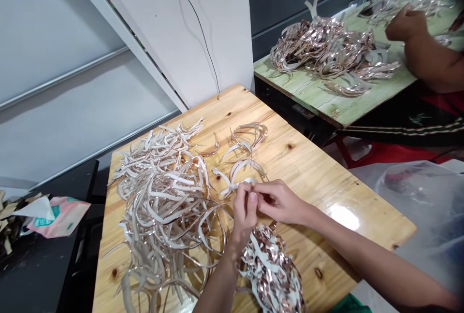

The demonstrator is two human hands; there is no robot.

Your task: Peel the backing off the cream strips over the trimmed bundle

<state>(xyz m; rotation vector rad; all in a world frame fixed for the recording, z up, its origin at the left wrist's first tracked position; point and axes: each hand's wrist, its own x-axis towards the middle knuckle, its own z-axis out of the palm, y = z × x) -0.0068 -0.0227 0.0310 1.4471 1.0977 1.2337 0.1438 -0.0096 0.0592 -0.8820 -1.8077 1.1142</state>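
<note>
My left hand [247,209] and my right hand [278,201] meet over the wooden table, fingertips pinched close together. Between them is a curled strip [249,180], pale on one side, which shows just above the fingers; its held part is hidden. Left of my hands spreads a big tangled heap of pale and copper strips [166,206]. Beneath my wrists lies a bundle of shiny rose-gold and white strips [271,269]. A few loose curled strips [250,132] rest beyond my fingers.
The wooden table [290,146] stands against a white wall. At back right, a co-worker's hand [408,24] is over a green table [311,98] bearing a heap of shiny strips [326,47]. A pink tissue pack [60,216] sits on a dark surface at left. Clear plastic [416,197] lies at right.
</note>
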